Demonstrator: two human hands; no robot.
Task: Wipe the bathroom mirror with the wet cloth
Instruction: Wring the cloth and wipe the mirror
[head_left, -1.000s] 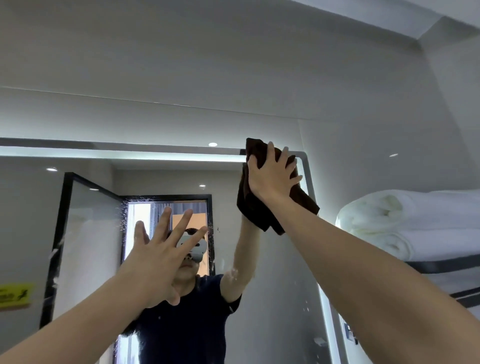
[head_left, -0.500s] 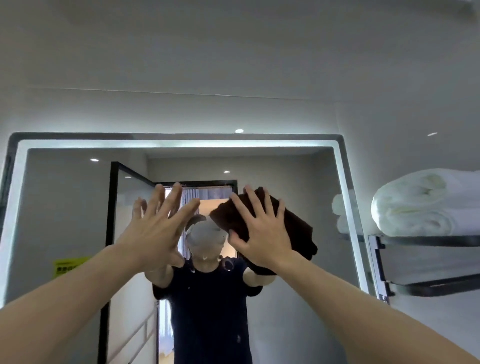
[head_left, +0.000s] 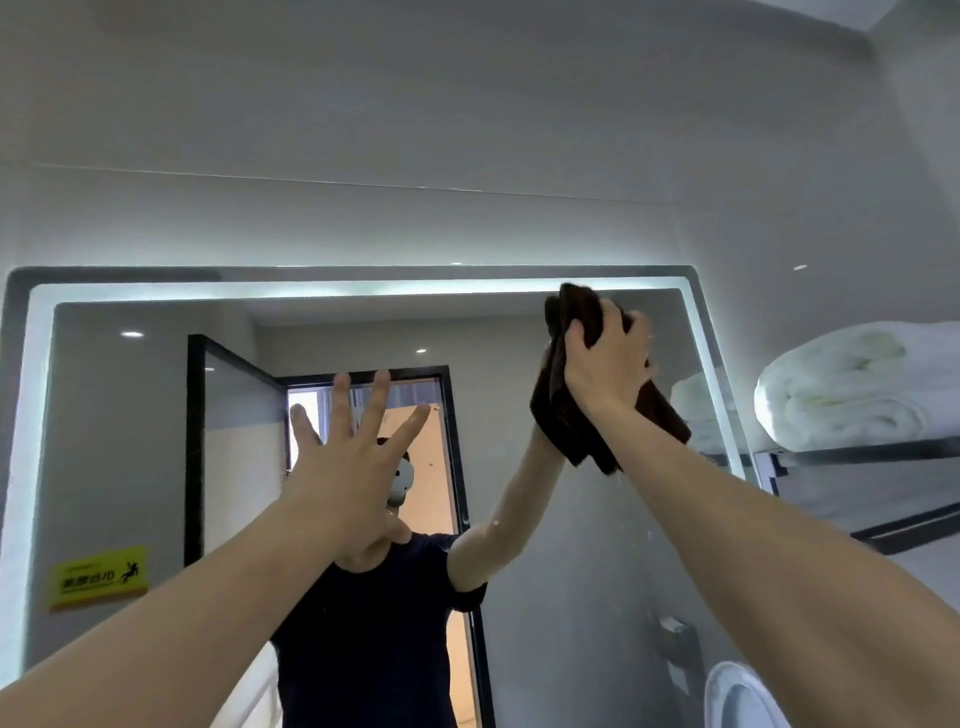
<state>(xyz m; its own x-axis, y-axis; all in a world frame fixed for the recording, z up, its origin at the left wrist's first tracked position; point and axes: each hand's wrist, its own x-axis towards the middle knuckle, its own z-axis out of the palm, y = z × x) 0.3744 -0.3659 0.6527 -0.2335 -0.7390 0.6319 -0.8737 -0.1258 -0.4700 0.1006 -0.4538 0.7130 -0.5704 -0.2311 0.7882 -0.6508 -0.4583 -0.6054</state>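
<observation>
Since half a second earlier, the right hand (head_left: 608, 364) had carried the wet cloth (head_left: 563, 415) from the middle of the mirror (head_left: 519, 332), beside the reflected head, up and to the right, into the mirror's upper right corner just under the lit border. Its fingers, which had lain flat and fanned over the cloth, were now curled over the bunched top, gripping it against the glass. The cloth hung in a dark fold running down and to the right from the hand. The left hand (head_left: 343, 467) had kept nearly its place, raised before the centre of the mirror, fingers spread wide and holding nothing; whether it touched the glass could not be told.

From that corner, nearly all the glass lay to the left of the cloth and below it, so the next stroke would probably have to run leftward along the top edge or downward along the right edge. The right hand alone had the cloth; the left stood well apart from it, lower and to the left. Rolled white towels (head_left: 852, 384) lay on a rack (head_left: 862, 451) right of the mirror.
</observation>
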